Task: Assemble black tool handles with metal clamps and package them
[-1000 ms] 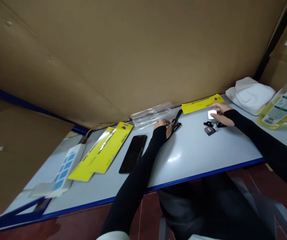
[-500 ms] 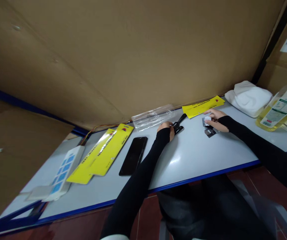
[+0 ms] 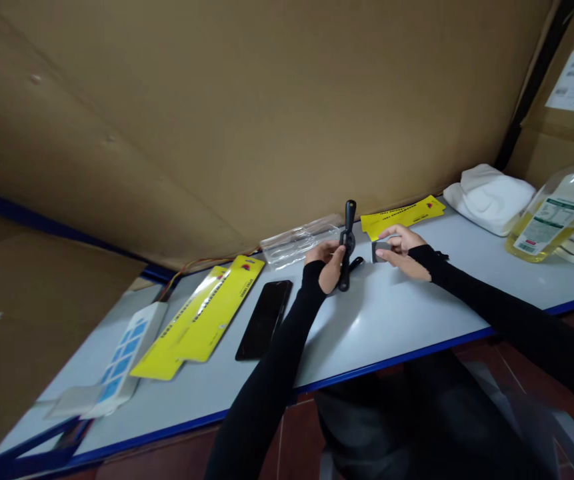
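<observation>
I'm watching the L hand (image 3: 331, 267) clamping a blk tool (image 3: 348, 241) over the counter (image 3: 391, 313); R hand (image 3: 407, 251) is pinching a sm grey plate (image 3: 382, 246) nr it, hands not touching.

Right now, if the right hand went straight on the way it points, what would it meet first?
With its flat grey piece leading, the right hand would probably meet the black tool in the left hand; depth is unclear.
</observation>
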Demonstrator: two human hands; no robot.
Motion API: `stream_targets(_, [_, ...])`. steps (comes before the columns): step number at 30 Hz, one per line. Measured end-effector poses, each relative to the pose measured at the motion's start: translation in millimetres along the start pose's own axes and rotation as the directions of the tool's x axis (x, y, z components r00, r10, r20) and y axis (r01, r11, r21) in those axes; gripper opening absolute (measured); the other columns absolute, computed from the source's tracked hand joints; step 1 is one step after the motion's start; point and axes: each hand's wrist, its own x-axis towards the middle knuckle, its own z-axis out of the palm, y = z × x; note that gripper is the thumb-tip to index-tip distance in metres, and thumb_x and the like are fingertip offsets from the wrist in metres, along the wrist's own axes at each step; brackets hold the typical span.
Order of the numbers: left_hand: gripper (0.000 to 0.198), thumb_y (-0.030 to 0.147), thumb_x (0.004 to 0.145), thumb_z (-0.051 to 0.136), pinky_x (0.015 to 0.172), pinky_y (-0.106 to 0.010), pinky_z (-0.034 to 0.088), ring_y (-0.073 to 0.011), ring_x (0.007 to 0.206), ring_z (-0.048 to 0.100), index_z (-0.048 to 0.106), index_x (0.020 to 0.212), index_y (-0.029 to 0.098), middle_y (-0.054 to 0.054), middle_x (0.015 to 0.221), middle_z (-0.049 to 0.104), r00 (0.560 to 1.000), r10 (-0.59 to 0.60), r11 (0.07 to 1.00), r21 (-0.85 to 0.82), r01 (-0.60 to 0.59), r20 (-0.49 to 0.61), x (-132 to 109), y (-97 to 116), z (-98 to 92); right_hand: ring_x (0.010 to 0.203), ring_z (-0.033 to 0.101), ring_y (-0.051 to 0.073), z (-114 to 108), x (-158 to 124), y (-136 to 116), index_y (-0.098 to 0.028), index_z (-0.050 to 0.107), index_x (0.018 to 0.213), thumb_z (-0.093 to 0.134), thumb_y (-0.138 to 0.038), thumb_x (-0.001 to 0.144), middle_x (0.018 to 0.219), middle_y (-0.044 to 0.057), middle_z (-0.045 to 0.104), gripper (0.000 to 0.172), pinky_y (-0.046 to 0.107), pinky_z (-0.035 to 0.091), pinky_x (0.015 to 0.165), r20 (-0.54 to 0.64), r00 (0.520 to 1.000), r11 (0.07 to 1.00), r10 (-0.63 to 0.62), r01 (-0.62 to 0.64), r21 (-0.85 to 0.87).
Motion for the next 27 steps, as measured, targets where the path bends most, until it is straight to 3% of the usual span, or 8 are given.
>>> stream_targets(2, [0.045, 0.049, 0.078, 0.086, 0.057, -0.029, 0.062, -0.0180, 0.073, 0.070, 0.074, 0.104, 0.014, -0.010, 0.096, 0.078, 0.998, 0.044, 0.995, -0.089, -0.040, 0.038, -14.7, 5.1, 17.2, 0.061, 0.053, 0.016, 6.2, 1.2, 5.6, -0.028, 0.039, 0.114, 0.062, -0.053, 0.090, 0.077, -0.003, 0.059, 0.042, 0.030, 0.044, 0.061, -0.046, 0.999, 0.998, -0.009, 0.012, 0.060])
stream_targets(5, [0.049, 0.051, 0.072, 0.092, 0.054, -0.028, 0.062, -0.0167, 0.068, 0.070, 0.076, 0.098, 0.013, -0.009, 0.091, 0.077, 0.995, 0.061, 0.981, -0.188, -0.044, 0.085, -33.6, 10.0, 37.9, 0.062, 0.053, 0.016, 3.8, 0.1, 12.3, -0.027, 0.040, 0.116, 0.060, -0.049, 0.093, 0.076, -0.004, 0.061, 0.037, 0.029, 0.041, 0.060, -0.088, 0.995, 0.999, -0.049, 0.047, -0.019])
stream_targets(9, [0.051, 0.051, 0.067, 0.095, 0.052, -0.029, 0.062, -0.0166, 0.065, 0.069, 0.078, 0.094, 0.012, -0.009, 0.083, 0.077, 0.996, 0.082, 0.961, -0.268, -0.067, 0.046, -44.0, 4.4, 51.4, 0.057, 0.049, 0.015, -4.1, -6.6, 7.4, -0.024, 0.045, 0.122, 0.062, -0.042, 0.094, 0.067, -0.007, 0.055, 0.037, 0.027, 0.037, 0.060, -0.068, 0.992, 0.972, -0.106, 0.089, -0.219])
stream_targets(12, [0.049, 0.049, 0.067, 0.096, 0.052, -0.029, 0.063, -0.0178, 0.069, 0.071, 0.076, 0.093, 0.012, -0.009, 0.086, 0.077, 0.995, 0.093, 0.946, -0.314, -0.080, 0.025, -47.8, -1.0, 57.4, 0.057, 0.052, 0.014, -3.2, -12.2, -1.0, -0.021, 0.048, 0.127, 0.061, -0.038, 0.096, 0.069, -0.006, 0.060, 0.038, 0.027, 0.040, 0.062, -0.045, 0.996, 0.963, -0.077, 0.063, -0.261])
stream_targets(16, [0.056, 0.045, 0.060, 0.101, 0.052, -0.029, 0.063, -0.0184, 0.067, 0.073, 0.070, 0.095, 0.014, -0.008, 0.093, 0.076, 0.999, 0.038, 0.909, -0.416, -0.033, 0.003, -52.3, 1.4, 62.5, 0.055, 0.056, 0.014, 1.0, -15.4, -4.7, -0.021, 0.050, 0.130, 0.058, -0.043, 0.100, 0.073, -0.003, 0.066, 0.039, 0.027, 0.045, 0.059, 0.009, 1.000, 0.990, 0.015, -0.014, -0.139])
stream_targets(19, [0.065, 0.042, 0.054, 0.103, 0.054, -0.031, 0.065, -0.0190, 0.067, 0.075, 0.070, 0.104, 0.015, -0.009, 0.101, 0.076, 0.999, -0.007, 0.885, -0.464, 0.022, 0.035, -54.1, 5.2, 63.2, 0.060, 0.060, 0.014, 2.2, -15.4, -2.4, -0.022, 0.054, 0.117, 0.064, -0.051, 0.096, 0.079, 0.000, 0.072, 0.037, 0.026, 0.047, 0.059, 0.047, 0.999, 0.999, 0.019, -0.018, -0.031])
stream_targets(22, [0.061, 0.045, 0.058, 0.101, 0.061, -0.034, 0.068, -0.0232, 0.078, 0.077, 0.074, 0.102, 0.014, -0.012, 0.108, 0.077, 0.995, -0.003, 0.883, -0.467, 0.049, 0.097, -56.0, 8.0, 62.7, 0.071, 0.066, 0.015, 3.1, -15.9, -0.9, -0.022, 0.057, 0.107, 0.069, -0.056, 0.091, 0.088, 0.003, 0.076, 0.040, 0.026, 0.050, 0.064, 0.059, 0.998, 1.000, -0.004, 0.004, -0.001])
stream_targets(27, [0.051, 0.051, 0.063, 0.098, 0.067, -0.038, 0.069, -0.0297, 0.091, 0.078, 0.078, 0.093, 0.014, -0.014, 0.109, 0.079, 0.995, 0.010, 0.872, -0.488, 0.039, 0.098, -59.9, 11.9, 63.2, 0.070, 0.066, 0.014, 3.3, -16.8, -3.2, -0.021, 0.060, 0.102, 0.077, -0.057, 0.085, 0.086, 0.001, 0.074, 0.043, 0.024, 0.049, 0.063, 0.069, 0.997, 0.998, -0.016, 0.011, 0.061])
